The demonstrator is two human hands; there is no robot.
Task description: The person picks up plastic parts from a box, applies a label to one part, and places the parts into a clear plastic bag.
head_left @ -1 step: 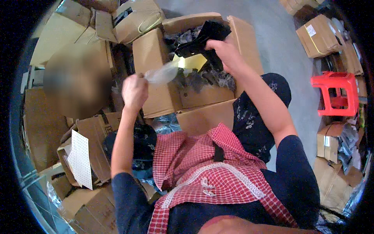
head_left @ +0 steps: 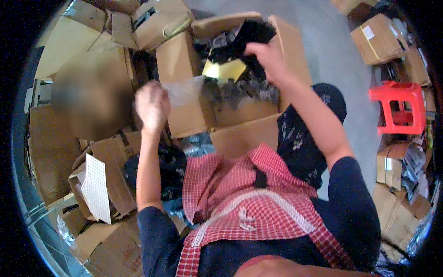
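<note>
Clamping the black bundle (head_left: 254, 34) at one o'clock, the right hand (head_left: 269, 63) should keep it steady over the box (head_left: 247, 113) at twelve; the left hand (head_left: 153, 107), blurred but closed on the bag (head_left: 185, 91) at eleven, should stay gentle.

Gripping black pieces (head_left: 251, 36) with the right hand (head_left: 268, 61) over an open cardboard box (head_left: 244, 116); holding clear plastic (head_left: 185, 92) in the left hand (head_left: 153, 105); wearing a red checked apron (head_left: 230, 180).
</note>
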